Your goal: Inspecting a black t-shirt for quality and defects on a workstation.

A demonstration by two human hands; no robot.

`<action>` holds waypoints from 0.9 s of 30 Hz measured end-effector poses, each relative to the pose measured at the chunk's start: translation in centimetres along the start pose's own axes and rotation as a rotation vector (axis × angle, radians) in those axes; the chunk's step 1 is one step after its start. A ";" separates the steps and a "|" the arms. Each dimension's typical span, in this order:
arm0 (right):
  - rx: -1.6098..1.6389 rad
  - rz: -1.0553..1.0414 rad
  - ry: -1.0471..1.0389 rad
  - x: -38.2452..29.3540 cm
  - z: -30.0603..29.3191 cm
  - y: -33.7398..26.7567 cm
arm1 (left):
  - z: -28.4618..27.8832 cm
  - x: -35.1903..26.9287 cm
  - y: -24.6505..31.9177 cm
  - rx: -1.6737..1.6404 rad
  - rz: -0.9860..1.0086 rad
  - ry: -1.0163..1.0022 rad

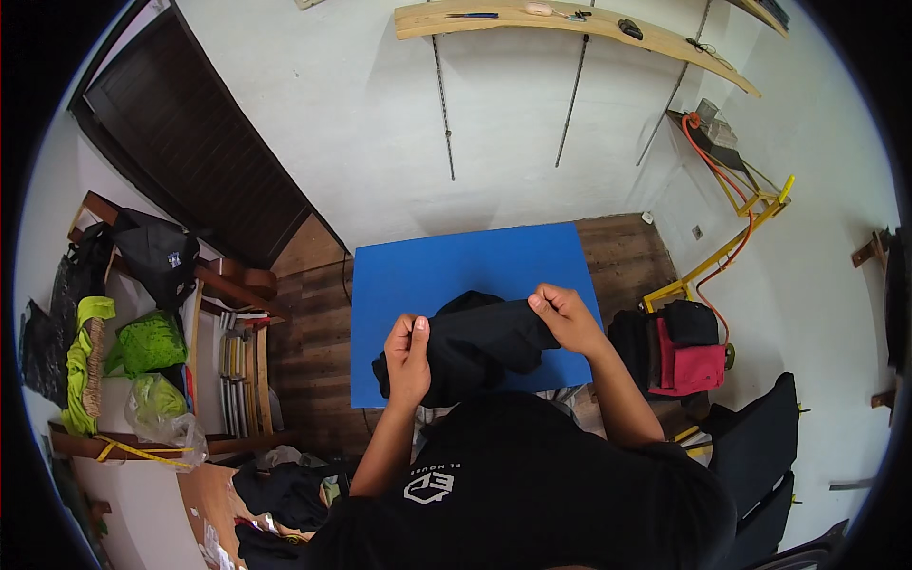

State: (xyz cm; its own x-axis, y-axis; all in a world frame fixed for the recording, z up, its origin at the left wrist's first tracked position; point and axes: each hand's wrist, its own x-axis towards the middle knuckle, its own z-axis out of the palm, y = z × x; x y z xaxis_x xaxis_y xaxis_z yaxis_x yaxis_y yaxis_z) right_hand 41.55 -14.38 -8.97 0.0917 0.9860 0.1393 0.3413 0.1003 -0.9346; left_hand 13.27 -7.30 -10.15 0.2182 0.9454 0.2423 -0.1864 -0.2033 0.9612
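Observation:
A black cloth garment (pixel 474 345) is stretched between my two hands above a blue tabletop (pixel 470 263). My left hand (pixel 411 356) pinches its left end, thumb on top. At the upper right corner, my right hand (pixel 566 317) grips the edge between thumb and fingers. The top edge runs nearly straight from hand to hand, while the lower part hangs in loose folds. More dark fabric bunches behind it. Which garment it is, I cannot tell.
Left of the table stands a wooden rack (pixel 242 285) with bags and cloth. Folded black and red fabrics (pixel 687 367) are stacked at the right, below a yellow metal frame (pixel 712 263). A wooden shelf (pixel 484 21) crosses the far wall, near a dark door (pixel 192 135).

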 end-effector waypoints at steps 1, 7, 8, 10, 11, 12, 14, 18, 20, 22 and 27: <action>0.000 0.000 0.000 0.0 -0.1 0.2 | 0.1 0.0 0.0 0.012 0.003 0.000; -0.020 -0.038 0.025 -0.3 0.0 0.4 | -0.1 -0.3 0.1 0.037 -0.002 -0.017; -0.025 -0.045 0.025 -0.4 0.0 0.5 | -0.2 -0.3 0.2 0.038 -0.001 -0.017; -0.031 -0.055 0.025 -0.5 -0.2 0.4 | -0.2 -0.5 0.2 0.033 -0.003 -0.024; -0.055 -0.048 0.003 -0.5 -0.3 0.3 | -0.3 -0.6 0.2 0.033 -0.001 -0.024; -0.079 -0.040 -0.019 -0.6 -0.4 0.1 | -0.4 -0.8 0.2 0.039 -0.015 -0.031; -0.105 -0.022 -0.076 -0.6 -0.9 0.2 | -0.5 -0.9 0.2 0.045 -0.027 -0.038; -0.009 0.082 -0.141 -0.9 -1.0 0.3 | -0.7 -0.9 0.2 0.090 -0.014 -0.052; 0.055 0.065 -0.112 -0.9 -0.4 0.1 | -0.8 -0.8 0.2 0.096 -0.010 -0.052; 0.120 0.050 -0.081 -0.8 -0.5 0.6 | -0.7 -0.8 0.5 0.089 -0.015 -0.057; -0.116 0.161 -0.354 0.2 -1.8 2.6 | 0.0 -1.0 1.1 0.119 -0.032 -0.078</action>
State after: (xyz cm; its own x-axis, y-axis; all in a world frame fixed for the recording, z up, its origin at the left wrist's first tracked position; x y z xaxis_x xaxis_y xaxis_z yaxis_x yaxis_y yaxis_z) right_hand 44.15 -14.20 -10.74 -0.1683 0.9749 -0.1460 0.4540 -0.0548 -0.8893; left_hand 12.85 -8.43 -9.35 0.2971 0.9300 0.2162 -0.0644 -0.2064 0.9763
